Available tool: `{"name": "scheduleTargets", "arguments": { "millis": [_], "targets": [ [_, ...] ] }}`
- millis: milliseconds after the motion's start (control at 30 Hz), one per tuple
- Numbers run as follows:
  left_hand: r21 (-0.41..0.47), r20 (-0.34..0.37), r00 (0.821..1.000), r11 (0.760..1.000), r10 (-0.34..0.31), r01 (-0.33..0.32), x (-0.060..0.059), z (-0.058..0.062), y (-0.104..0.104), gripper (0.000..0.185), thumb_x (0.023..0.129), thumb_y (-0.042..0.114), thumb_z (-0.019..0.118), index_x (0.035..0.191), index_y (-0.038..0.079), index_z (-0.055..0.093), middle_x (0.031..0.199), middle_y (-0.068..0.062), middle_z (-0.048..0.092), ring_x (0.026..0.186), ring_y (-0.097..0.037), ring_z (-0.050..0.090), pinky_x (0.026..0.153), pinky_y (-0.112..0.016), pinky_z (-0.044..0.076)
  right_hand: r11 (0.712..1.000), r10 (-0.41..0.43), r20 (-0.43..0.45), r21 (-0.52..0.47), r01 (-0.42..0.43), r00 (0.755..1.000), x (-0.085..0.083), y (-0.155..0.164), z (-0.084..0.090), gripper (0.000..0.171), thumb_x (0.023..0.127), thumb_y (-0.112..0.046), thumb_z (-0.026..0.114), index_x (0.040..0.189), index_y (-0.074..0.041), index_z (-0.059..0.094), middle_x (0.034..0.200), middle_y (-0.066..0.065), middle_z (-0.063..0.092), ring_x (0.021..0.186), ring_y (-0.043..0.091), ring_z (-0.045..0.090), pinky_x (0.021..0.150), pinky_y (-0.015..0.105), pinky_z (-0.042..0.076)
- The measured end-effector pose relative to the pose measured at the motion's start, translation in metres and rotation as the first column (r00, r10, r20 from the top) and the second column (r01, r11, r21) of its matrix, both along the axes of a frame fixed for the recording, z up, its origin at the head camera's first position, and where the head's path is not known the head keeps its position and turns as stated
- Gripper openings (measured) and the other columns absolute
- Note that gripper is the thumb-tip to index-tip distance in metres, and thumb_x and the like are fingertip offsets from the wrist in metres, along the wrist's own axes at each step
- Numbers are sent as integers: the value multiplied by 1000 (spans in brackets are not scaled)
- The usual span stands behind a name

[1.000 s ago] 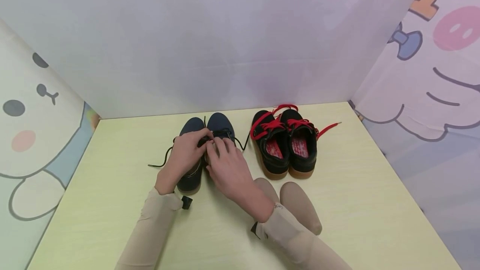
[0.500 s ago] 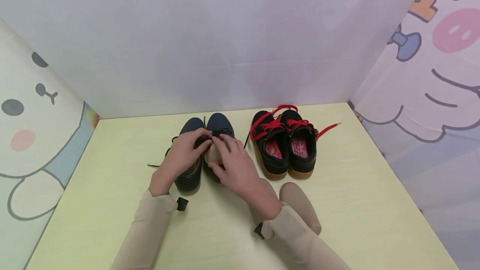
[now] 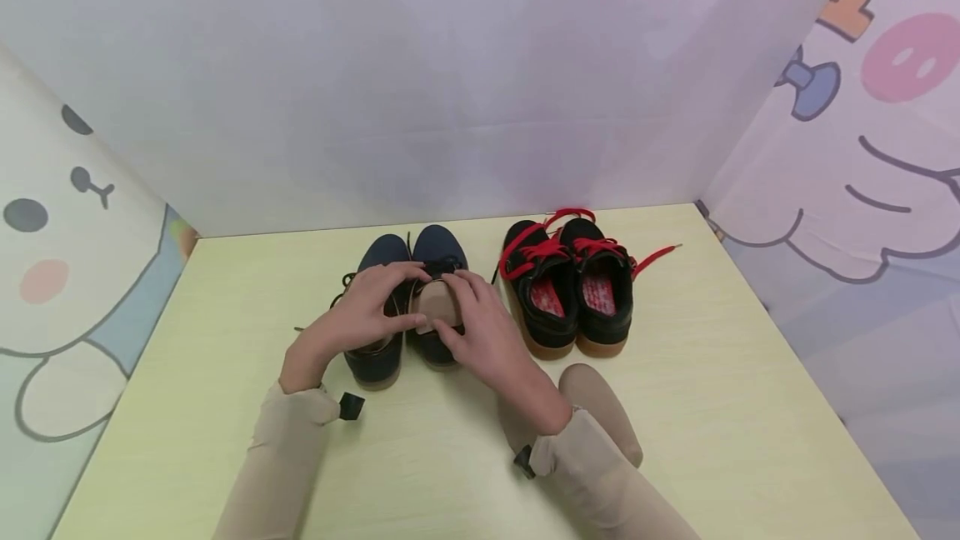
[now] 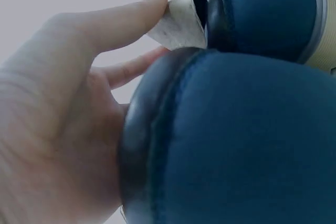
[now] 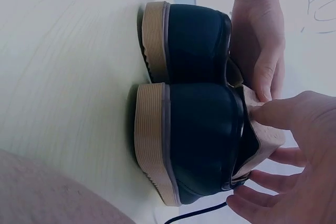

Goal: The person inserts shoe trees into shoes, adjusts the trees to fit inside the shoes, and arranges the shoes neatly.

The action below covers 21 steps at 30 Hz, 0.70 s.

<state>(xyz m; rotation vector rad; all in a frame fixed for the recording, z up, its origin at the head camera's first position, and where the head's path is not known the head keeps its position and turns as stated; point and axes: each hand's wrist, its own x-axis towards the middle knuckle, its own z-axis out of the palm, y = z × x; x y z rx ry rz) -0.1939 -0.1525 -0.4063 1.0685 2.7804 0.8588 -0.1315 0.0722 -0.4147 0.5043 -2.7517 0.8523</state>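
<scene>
Across the foreground: one pale table (image 3: 217, 307), grained, carrying every item listed.

Right of centre: a pair of red-laced black shoes (image 3: 553, 332), side by side.

Left of these: left navy shoe (image 5: 194, 40) and, close beside it, right navy shoe (image 5: 205, 135), the piece being worked on. Risk, as judged: both hands are busy at its mouth and no hand braces the heel, so an uneven pull could lift, skew or push it into its neighbour. Orientation: upright, toe away from the person, towards the backdrop (image 3: 450, 90); long axis running near to far, roughly parallel to the left navy shoe.

Near right: two beige shoe-shaped pieces (image 3: 600, 411), one largely hidden under the right sleeve (image 3: 600, 482). A low forearm might nudge it.

Left hand (image 3: 356, 313): grip narrowed to a pinch, thumb on the flap, fingers partly curled beyond it.

Right hand (image 3: 491, 336): grip likewise a pinch, thumb on the near face of the flap, fingers on the far side.

Beige flap (image 3: 437, 303), apparently the tongue: standing out of the right navy shoe's mouth. Likely faults: slipping from the fingertips, or creasing, should the hands pull unequally.

Black lace (image 5: 197, 214): trailing beside the right fingers; could snag on them.
</scene>
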Motion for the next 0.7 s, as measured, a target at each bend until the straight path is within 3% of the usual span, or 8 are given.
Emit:
{"name": "scheduleTargets", "arguments": {
  "millis": [433, 700],
  "targets": [
    [38, -3, 1000, 999, 29, -29, 3, -1, 0, 53, 93, 39, 78, 138, 15, 63, 152, -11, 58, 140, -34, 53, 117, -61, 35, 999, -30, -16, 18, 30, 999, -3, -4, -1, 58, 92, -30, 81, 142, -14, 56, 143, 14, 54, 125, 34, 58, 96, 48, 58],
    [40, -6, 998, 998, 58, -58, 5, -1, 2, 52, 93, 40, 78, 137, 19, 64, 152, -8, 58, 140, -32, 54, 118, -59, 35, 998, -55, -10, 29, 55, 998, -5, -6, 0, 56, 92, -31, 82, 140, -14, 58, 143, 14, 53, 127, 34, 57, 97, 48, 58]
  ]
}}
